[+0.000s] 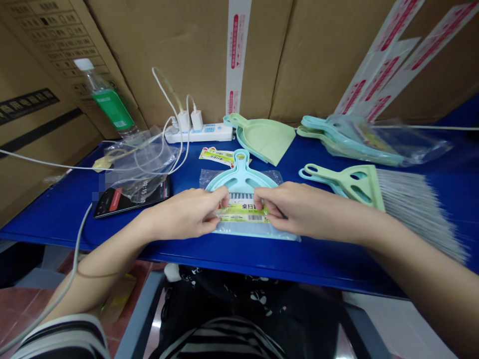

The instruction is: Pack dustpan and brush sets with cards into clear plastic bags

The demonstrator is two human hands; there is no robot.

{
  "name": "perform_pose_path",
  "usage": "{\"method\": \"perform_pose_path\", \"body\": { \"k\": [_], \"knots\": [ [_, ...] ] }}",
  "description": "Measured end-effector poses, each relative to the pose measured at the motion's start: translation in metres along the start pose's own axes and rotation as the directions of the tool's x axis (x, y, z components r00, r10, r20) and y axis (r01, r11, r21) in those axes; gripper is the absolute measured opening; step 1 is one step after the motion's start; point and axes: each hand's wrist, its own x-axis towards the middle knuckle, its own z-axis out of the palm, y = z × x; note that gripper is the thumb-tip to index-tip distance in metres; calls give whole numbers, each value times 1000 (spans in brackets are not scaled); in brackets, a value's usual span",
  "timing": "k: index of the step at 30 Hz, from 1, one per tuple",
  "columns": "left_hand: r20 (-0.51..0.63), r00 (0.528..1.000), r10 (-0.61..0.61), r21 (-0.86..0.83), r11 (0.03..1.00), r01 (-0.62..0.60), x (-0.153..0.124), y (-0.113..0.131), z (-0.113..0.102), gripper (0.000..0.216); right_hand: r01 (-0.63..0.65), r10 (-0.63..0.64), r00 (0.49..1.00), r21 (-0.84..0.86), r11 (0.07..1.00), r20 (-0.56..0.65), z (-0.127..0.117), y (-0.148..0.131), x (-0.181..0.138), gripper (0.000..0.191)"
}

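Note:
A light blue dustpan (227, 180) with a grey-bristled brush lies flat in front of me, handle pointing away. Clear plastic bag film (279, 175) shows around it, and a yellow-green printed label card (239, 208) lies across its wide part. At the card's left end, my left hand (190, 212) is closed in a pinch on the clear film. My right hand (295, 207) pinches at the card's right end, its fingertips curled and partly hidden. Whether the card is inside or on top of the film I cannot tell.
Green and blue dustpans (267, 137) lie behind, bagged ones (348, 134) at the back right. A green dustpan with brush (368, 187) lies right. A phone (130, 199), power strip (213, 132), cables and a bottle (112, 107) are left. Cardboard boxes (187, 45) stand behind.

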Motion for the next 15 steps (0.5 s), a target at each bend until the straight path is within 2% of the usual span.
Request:
{"method": "perform_pose_path", "body": {
  "k": [11,15],
  "knots": [
    [-44,998,-44,167,985,51,1,3,-2,13,-26,26,999,-9,1000,27,-2,-1,-1,16],
    [-77,997,-24,221,974,40,0,0,-1,15,-18,18,1000,-10,1000,17,-2,0,-2,16]
  ]
}}
